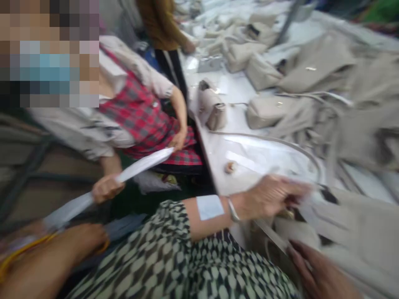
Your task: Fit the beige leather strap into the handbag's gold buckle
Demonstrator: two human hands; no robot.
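Note:
My left hand (268, 197), with a bracelet on the wrist and a pale patch on the forearm, reaches across the table edge. Its fingers are blurred and drawn together; whatever lies between them I cannot make out. Below and to the right is my right hand (321, 270), partly cut off by the frame. Its fingertips lie at the end of a grey-beige strap (274, 234), but blur hides whether they grip it. Under and around both hands are beige bag pieces (358, 232) and a beige bag (296, 232), partly covered.
Several beige handbags (264, 110) and straps lie on the white table (215, 166), with a small round brownish item (230, 167). At left, a person in a red checked apron (146, 112) holds a white strip (146, 164). Another person's arm (62, 253) crosses the lower left.

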